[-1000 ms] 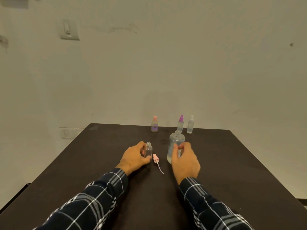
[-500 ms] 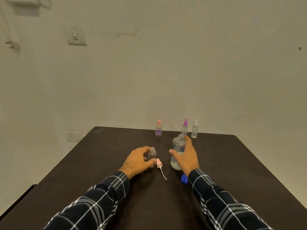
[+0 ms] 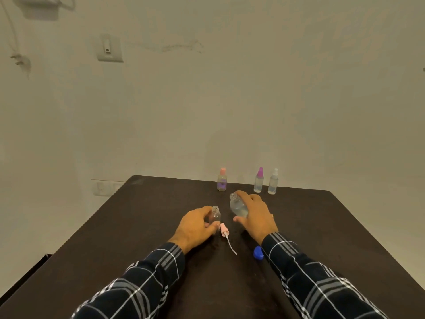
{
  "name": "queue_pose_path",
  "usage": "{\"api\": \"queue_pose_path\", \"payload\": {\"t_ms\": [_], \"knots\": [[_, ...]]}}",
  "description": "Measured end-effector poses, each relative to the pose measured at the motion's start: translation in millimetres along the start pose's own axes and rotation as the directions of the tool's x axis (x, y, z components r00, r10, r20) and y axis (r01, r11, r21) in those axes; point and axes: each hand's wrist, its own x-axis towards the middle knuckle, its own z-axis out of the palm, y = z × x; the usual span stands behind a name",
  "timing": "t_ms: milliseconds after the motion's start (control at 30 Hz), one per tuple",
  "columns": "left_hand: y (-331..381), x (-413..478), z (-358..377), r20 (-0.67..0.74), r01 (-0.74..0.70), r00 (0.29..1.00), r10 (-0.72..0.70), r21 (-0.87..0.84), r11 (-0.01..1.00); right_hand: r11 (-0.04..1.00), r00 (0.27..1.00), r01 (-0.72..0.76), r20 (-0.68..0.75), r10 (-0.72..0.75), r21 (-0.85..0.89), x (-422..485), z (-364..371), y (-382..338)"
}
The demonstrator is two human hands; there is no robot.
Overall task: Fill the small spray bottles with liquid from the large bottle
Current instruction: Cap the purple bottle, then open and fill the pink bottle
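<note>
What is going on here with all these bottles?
A person seems about to pour. The left hand holds a small open bottle upright on the dark table, and the right hand grips the large bottle, tilted with its mouth toward the small one. No stream is visible. A pink spray head and a blue cap lie near the hands. Three capped spray bottles stand at the far edge.

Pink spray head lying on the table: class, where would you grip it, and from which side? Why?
Probably pinch the pink spray head by its stubby body, from above: it lies flat, and its thin dip tube looks too flimsy.
</note>
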Motion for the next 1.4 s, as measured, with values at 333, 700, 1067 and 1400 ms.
{"api": "queue_pose_path", "payload": {"t_ms": [333, 700, 1067, 1400], "knots": [[-5.3, -3.8, 4.9, -0.038, -0.049, 0.998, 0.049, -0.01, 0.999, 0.959, 0.994, 0.101, 0.055, -0.09, -0.266, 3.7, 11.5, -8.1], [-0.1, -3.5, -0.6, 0.043, -0.027, 0.999, 0.03, -0.062, 0.998, 0.954, 0.992, 0.123, 0.058, -0.111, -0.275, 6.2, 18.6, -14.1], [1.1, -3.1, -2.1, 0.042, -0.017, 0.999, 0.019, -0.048, 0.999, 0.946, 0.99, 0.142, 0.059, -0.131, -0.291, 5.2, 15.8, -17.4], [2.1, -4.2, -2.9, 0.044, -0.005, 0.999, 0.008, -0.055, 0.998, 0.922, 0.986, 0.169, 0.073, -0.153, -0.349, 3.1, 7.9, -23.5]]}}
